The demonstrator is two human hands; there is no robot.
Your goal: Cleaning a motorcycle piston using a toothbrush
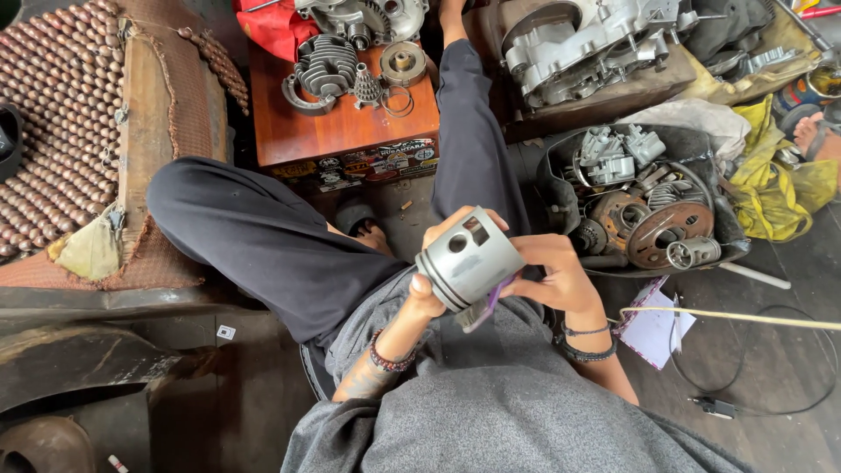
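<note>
- Two bare hands hold one grey metal piston above the person's lap, near the middle of the view.
- The left hand grips the piston from below, thumb pressed on its ringed rim and fingers curled round the back.
- The right hand closes on the piston's other side, fingers wrapped against its skirt, and a purple strip pokes out beneath it.
- The piston lies tilted, its round pin hole and a square window facing up.
- Both wrists wear beaded bracelets.
- A wooden box stands beyond the knees, carrying a finned cylinder and small gears.
- A dark tray of engine parts sits to the right, with a yellow rag just beside it.
- An engine casing rests farther back on the right.
</note>
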